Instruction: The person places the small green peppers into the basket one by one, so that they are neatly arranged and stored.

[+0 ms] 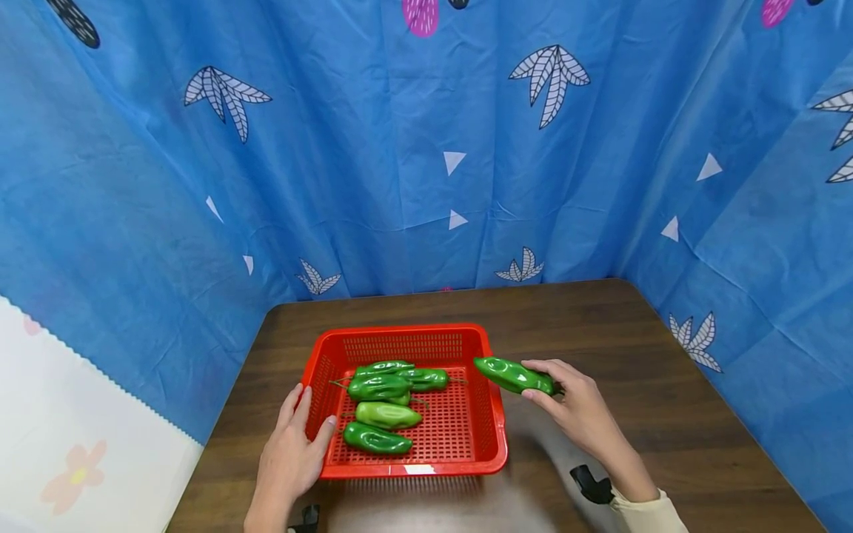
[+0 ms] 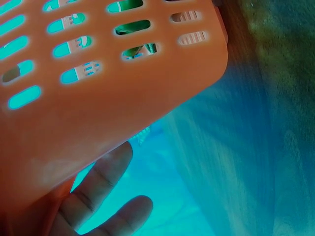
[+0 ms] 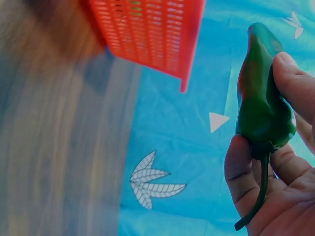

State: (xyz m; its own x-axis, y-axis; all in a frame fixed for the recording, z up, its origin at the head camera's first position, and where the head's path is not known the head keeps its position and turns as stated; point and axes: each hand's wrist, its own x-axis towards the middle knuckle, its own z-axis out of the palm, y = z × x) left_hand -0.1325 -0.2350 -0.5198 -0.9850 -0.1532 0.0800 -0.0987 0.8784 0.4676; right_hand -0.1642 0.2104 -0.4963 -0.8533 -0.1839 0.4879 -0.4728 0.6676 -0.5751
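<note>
A red plastic basket (image 1: 496, 437) with slotted walls stands on the table, holding several green peppers (image 1: 377, 438), one of them a lighter green (image 1: 389, 415). My left hand (image 1: 290, 448) holds the basket's left side, thumb over the rim and fingers along the outside. In the left wrist view two fingertips (image 2: 118, 160) show at the edge of the slotted wall. To the right of the basket, my right hand (image 1: 578, 403) grips a glossy dark green pepper (image 1: 512, 374) near its stem end, between thumb and fingers. The pepper's tip overlaps the basket's right rim in the head view.
The brown wooden table (image 1: 566, 318) extends behind and to the right of the basket. A blue patterned curtain (image 1: 426, 185) hangs around the back and sides. White cloth with a flower print (image 1: 73, 444) shows at the lower left. A black wrist strap (image 1: 591, 485) sits on the right wrist.
</note>
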